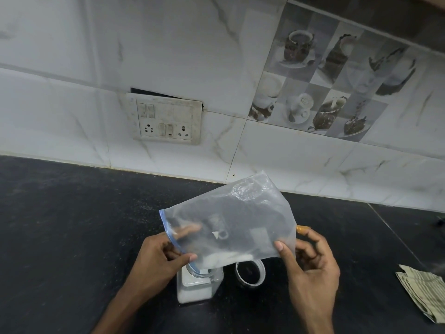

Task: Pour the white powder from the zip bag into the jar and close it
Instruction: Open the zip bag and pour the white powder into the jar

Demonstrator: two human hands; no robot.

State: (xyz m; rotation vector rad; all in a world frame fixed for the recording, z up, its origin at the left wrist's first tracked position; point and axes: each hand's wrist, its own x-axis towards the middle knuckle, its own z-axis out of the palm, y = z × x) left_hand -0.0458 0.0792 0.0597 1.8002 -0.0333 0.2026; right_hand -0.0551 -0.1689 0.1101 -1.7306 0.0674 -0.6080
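Observation:
A clear zip bag (243, 213) with a blue zip strip is held tilted above a square clear jar (196, 289). Its zip end points down-left into the jar's mouth. A little white powder lies along the bag's lower edge, and white powder fills the jar's lower part. My left hand (159, 263) pinches the zip end by the jar mouth. My right hand (310, 268) grips the bag's lower right corner. The jar's round clear lid (250, 272) lies on the black counter just right of the jar.
A folded striped cloth (423, 292) lies at the right edge of the black counter (72, 225). Behind it rises a white tiled wall with a switch and socket plate (166, 119). White specks are scattered over the counter on the left.

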